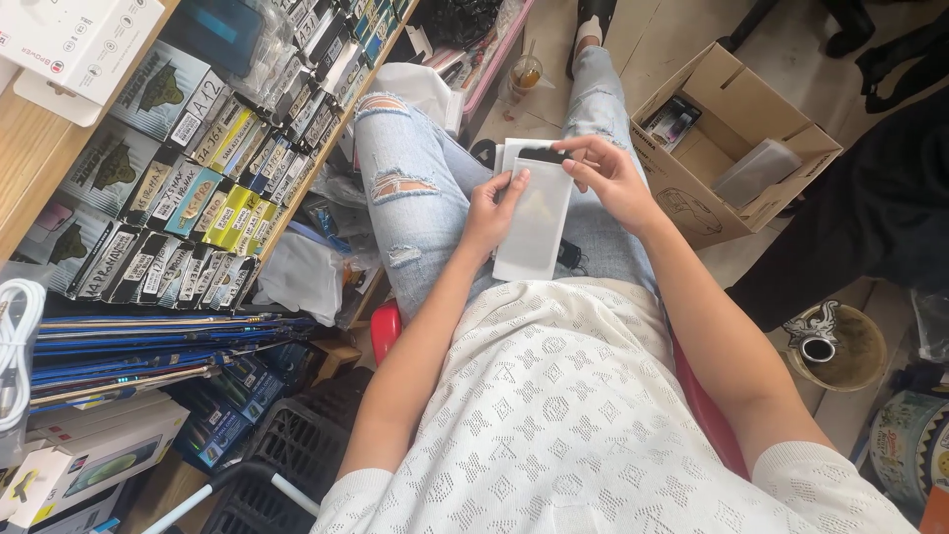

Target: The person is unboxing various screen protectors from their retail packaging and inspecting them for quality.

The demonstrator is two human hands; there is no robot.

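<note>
i see my left hand (491,210) and right hand (608,178) grasping a white flat sleeve (535,222), boxed packs (203,198) racked left, a cardboard box (692,198) holding clear packets right.

Pale, glossy screen-protector sleeve (535,220), long and flat, tilted toward one o'clock over the lap, dark strip at its top; more sleeves stacked behind.

The person wears a white short-sleeved knit top (563,415) with an openwork pattern and light blue ripped jeans (415,188), both forearms bare below the sleeves.
</note>
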